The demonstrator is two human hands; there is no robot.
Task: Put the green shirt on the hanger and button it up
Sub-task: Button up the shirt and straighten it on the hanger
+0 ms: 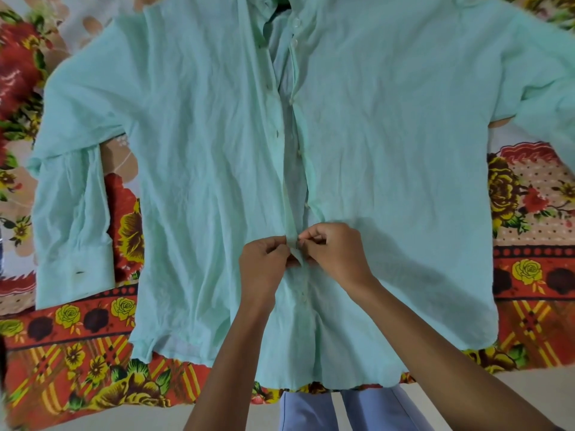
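We have the green shirt spread flat, front side up, on a floral bedsheet of red, yellow and green, with its collar at the far end and its hem near us. Both sleeves reach out to the sides, the one on our left folded back down beside the body of the shirt. Whether a hanger sits inside the collar we cannot tell from this view. Our left hand pinches the left placket edge between thumb and curled fingers, and our right hand pinches the facing edge just beside it, the fingertips of both meeting at one point low on the front opening. The button itself is hidden between our fingers. Below our hands the front lies closed, with one small button showing there. Above them the placket gapes open up to the collar, with pale buttons along its right edge. At the bottom of the view, beyond the hem, we see our blue trousers.
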